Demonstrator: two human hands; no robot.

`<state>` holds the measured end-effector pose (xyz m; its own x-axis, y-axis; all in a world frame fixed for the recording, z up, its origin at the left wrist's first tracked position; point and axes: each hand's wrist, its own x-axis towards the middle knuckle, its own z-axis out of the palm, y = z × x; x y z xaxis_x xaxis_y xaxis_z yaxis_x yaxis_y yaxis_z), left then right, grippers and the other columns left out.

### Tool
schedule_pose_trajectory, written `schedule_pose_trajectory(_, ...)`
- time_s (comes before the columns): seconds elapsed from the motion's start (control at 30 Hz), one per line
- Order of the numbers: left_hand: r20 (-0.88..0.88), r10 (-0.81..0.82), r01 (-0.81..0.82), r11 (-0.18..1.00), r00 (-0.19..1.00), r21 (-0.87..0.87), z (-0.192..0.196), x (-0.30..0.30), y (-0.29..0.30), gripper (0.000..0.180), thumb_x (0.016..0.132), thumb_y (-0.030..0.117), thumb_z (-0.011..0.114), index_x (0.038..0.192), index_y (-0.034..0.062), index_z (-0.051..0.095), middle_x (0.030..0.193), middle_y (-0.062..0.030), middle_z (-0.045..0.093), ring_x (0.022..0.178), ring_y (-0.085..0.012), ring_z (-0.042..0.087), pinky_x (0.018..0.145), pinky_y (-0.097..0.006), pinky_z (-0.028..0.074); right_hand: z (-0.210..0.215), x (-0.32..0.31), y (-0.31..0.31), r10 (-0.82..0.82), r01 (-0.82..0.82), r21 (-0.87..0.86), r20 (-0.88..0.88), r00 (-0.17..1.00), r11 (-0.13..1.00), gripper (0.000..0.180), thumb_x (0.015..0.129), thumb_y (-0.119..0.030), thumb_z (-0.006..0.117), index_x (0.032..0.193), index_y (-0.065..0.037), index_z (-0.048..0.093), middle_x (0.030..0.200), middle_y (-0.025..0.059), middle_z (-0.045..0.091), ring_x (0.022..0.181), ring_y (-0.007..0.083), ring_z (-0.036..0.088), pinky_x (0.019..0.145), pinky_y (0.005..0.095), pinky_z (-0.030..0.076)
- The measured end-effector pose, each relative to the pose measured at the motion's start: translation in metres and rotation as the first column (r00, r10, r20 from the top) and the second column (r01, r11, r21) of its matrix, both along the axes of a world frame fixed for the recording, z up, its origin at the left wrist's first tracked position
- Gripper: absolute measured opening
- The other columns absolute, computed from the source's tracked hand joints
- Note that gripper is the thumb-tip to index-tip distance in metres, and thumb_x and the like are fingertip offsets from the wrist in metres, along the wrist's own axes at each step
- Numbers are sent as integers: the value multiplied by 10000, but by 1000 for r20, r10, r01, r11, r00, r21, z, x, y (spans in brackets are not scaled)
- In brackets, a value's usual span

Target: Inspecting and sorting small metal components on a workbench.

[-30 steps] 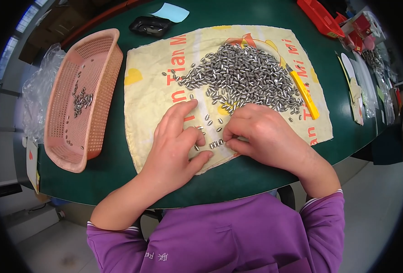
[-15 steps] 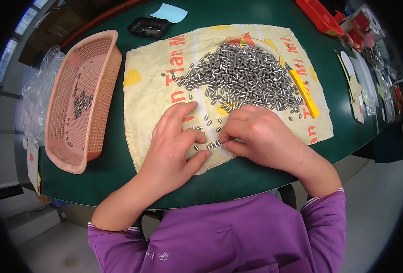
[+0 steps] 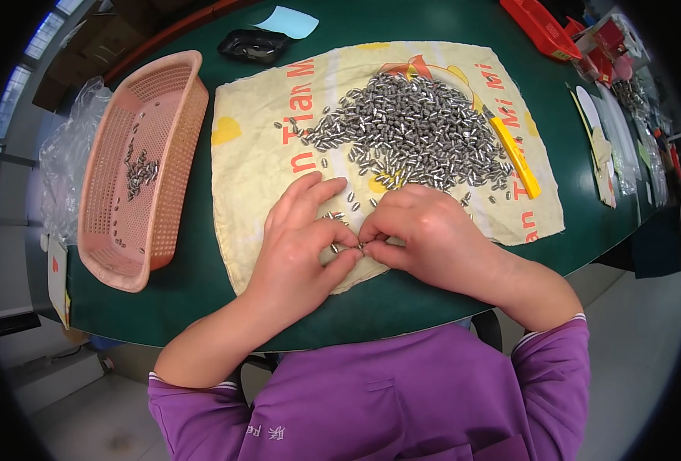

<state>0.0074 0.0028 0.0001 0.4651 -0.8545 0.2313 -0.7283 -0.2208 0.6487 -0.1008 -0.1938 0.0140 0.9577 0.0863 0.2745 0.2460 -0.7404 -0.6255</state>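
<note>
A heap of small, ribbed, silvery metal pieces (image 3: 413, 134) lies on a cream printed cloth (image 3: 244, 184). On the near part of the cloth, my left hand (image 3: 294, 246) pinches with thumb and forefinger, its other fingers spread. Against those fingertips, my right hand (image 3: 436, 230) pinches too, its remaining fingers curled. A bit of metal shows between the two pinches; most of it is hidden by the fingers. A few loose pieces lie beside my left fingers and between the hands and the heap. Right of the heap rests a yellow utility knife (image 3: 518, 161).
At the left stands a pink mesh basket (image 3: 173, 165) with some metal pieces in it, a clear plastic bag (image 3: 60, 165) beside it. A black tray (image 3: 252, 46) and light-blue paper (image 3: 288, 21) lie at the back of the green table (image 3: 402, 298). A red basket (image 3: 540, 29) is far right.
My right hand has moved slightly left, and the fingertips of both hands have come together. The short row of metal pieces seen between them is now mostly covered. My left thumb and forefinger have closed.
</note>
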Motion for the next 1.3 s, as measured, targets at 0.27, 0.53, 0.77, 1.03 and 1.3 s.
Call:
schedule_pose_trajectory(0.27,-23,-76,75,997,997,-11,4,-2,-1,257,684,7,851,851,87,673,1431,-150,561,1405,-423,441,1130,-517,381,2,-2,-3,42,-41,14,-59,997,999,179,751,-81,812,885,-92,694,815,46,653,796,255,655,717,382,523)
schedule_pose_trajectory(0.53,-43,-97,96,995,994,-22,-1,1,0,268,700,50,860,881,98,669,1423,-153,559,1398,-428,448,1118,-519,384,4,-3,-4,69,-66,40,-80,994,997,178,757,-127,786,887,-90,670,837,83,641,845,302,653,738,433,530)
schedule_pose_trajectory(0.77,-47,-100,99,995,994,-21,0,3,2,336,695,84,878,937,98,645,1426,-157,545,1389,-438,449,1102,-521,391,5,-3,-5,79,-74,54,-83,993,996,194,761,-135,792,908,-85,677,840,88,643,862,309,652,756,436,527)
schedule_pose_trajectory(1.03,-92,-94,92,996,991,-19,14,9,4,481,722,16,814,1127,74,561,1484,-201,446,1373,-433,440,1078,-495,421,2,-2,-3,175,-174,19,-20,984,985,251,781,-138,781,1016,-89,707,968,83,609,918,300,645,784,428,536)
schedule_pose_trajectory(1.3,-244,-26,2,995,969,-98,14,11,5,391,789,-120,548,1146,42,555,1517,-198,430,1378,-335,482,1097,-406,448,-6,0,3,194,-194,-20,11,981,981,201,829,-131,754,1021,-87,716,910,83,616,870,289,655,752,400,549)
